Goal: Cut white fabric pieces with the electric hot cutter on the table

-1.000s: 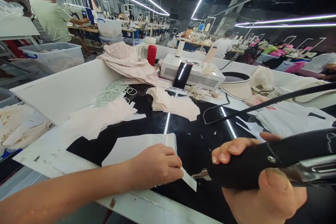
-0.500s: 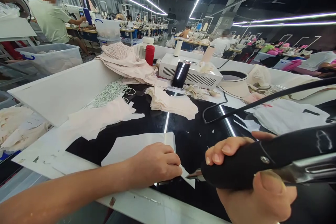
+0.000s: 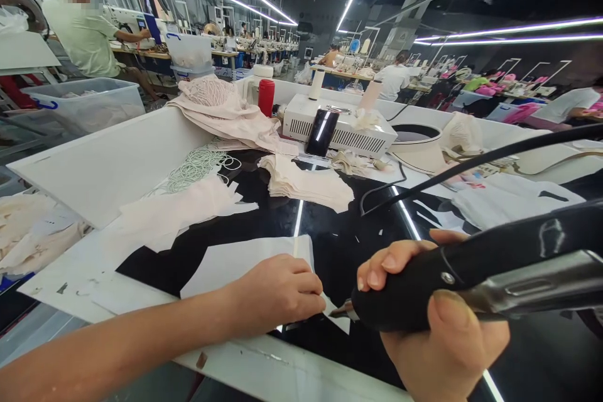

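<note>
Two hands and a white sheet (image 3: 230,264).
It lies long-ways left to right on the black counter (image 3: 330,251). The nearer left hand (image 3: 287,292) pinches it; its corner (image 3: 341,324) pokes out right, by the black tool (image 3: 513,239) the right hand (image 3: 438,352) squeezes.

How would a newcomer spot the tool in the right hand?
Find the black tabletop, then the right hand at lower right. It grips a handheld tool: unlike the pale fabric stack beyond, it's thick and black with a pointed metal tip.
</note>
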Motion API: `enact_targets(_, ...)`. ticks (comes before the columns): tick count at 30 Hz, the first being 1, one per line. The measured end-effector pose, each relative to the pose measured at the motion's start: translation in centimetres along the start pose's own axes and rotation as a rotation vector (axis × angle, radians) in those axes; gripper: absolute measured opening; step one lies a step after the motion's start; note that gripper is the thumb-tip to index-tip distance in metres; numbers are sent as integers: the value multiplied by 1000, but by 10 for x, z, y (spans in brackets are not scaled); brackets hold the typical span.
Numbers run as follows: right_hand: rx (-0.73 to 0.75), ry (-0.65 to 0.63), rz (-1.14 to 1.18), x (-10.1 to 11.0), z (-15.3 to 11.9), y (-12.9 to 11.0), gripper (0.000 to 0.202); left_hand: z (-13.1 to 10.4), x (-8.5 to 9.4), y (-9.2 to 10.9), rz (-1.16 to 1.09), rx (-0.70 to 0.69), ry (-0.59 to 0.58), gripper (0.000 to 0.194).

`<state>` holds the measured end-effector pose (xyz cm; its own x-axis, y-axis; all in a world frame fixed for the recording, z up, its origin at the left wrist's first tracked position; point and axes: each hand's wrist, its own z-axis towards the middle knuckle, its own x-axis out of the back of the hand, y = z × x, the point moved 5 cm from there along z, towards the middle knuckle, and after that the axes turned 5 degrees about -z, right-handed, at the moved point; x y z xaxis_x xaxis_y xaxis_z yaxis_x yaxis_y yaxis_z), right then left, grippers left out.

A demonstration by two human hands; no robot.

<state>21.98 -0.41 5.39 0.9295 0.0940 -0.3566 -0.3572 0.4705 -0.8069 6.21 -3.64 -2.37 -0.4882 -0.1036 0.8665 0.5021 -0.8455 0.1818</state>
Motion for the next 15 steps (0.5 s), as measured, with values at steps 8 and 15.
enact_targets(8, -9, 108, -24, 11, 0, -6, 54, 0, 2, 0, 0, 3, 18, 22)
enact_targets(15, 14, 67, -33, 8, -2, -5, 50, -1, 3, 1, 3, -1, 7, 21)
